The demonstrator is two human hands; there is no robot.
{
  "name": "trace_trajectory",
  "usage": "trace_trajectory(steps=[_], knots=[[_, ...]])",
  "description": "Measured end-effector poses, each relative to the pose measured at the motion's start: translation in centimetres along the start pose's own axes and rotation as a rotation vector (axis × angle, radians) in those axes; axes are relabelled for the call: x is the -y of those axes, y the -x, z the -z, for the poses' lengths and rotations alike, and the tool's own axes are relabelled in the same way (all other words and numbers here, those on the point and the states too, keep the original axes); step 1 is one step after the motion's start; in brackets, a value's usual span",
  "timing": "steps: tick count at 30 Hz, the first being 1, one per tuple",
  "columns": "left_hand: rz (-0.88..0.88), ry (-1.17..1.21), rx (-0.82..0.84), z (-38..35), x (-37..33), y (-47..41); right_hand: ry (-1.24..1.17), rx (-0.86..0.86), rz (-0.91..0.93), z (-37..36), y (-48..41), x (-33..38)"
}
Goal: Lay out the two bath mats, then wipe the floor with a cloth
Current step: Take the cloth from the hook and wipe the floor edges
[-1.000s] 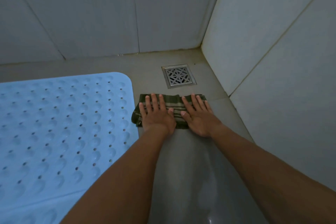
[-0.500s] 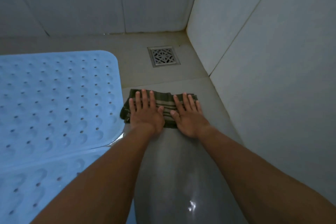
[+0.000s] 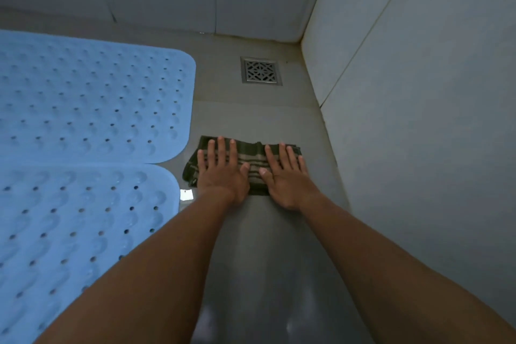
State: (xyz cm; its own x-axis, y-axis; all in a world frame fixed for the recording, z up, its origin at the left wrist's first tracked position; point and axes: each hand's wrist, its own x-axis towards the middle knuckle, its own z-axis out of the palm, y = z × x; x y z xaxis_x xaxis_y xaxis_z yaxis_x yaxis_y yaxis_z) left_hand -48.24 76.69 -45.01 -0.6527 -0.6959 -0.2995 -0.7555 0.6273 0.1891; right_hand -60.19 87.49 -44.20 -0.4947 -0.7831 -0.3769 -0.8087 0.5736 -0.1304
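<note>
Two light blue perforated bath mats lie flat on the grey floor at the left: the far mat [image 3: 89, 103] and the near mat [image 3: 69, 220], their edges meeting. A folded dark green striped cloth [image 3: 252, 158] lies on the floor strip between the mats and the right wall. My left hand [image 3: 222, 169] presses flat on the cloth's left part, fingers spread. My right hand [image 3: 286, 176] presses flat on its right part, fingers spread too. Neither hand curls around the cloth.
A square metal floor drain [image 3: 261, 70] sits beyond the cloth near the corner. Tiled walls [image 3: 418, 120] close the right side and the back. The floor [image 3: 268, 260] between my forearms looks wet and shiny. A small bright reflection [image 3: 186, 194] lies by the near mat's corner.
Both hands have slid the cloth back toward me, away from the drain. The gap between cloth and drain has grown, and the near mat has come into view.
</note>
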Motion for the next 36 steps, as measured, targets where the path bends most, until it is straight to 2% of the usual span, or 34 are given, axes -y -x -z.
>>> trace_trajectory(steps=[12,26,34,36], knots=[[-0.008,0.025,0.029,-1.6,0.4,4.9,-0.042,0.010,-0.046,-2.5,5.5,0.5],[0.001,0.052,0.033,-5.1,0.3,17.8,-0.035,0.120,-0.059,-6.1,17.0,1.7],[-0.004,0.079,0.019,-5.6,0.7,20.4,0.064,0.375,-0.113,-4.3,18.1,2.8],[-0.016,0.086,0.021,-5.9,0.8,20.3,0.042,0.360,-0.150,-4.8,18.2,3.2]])
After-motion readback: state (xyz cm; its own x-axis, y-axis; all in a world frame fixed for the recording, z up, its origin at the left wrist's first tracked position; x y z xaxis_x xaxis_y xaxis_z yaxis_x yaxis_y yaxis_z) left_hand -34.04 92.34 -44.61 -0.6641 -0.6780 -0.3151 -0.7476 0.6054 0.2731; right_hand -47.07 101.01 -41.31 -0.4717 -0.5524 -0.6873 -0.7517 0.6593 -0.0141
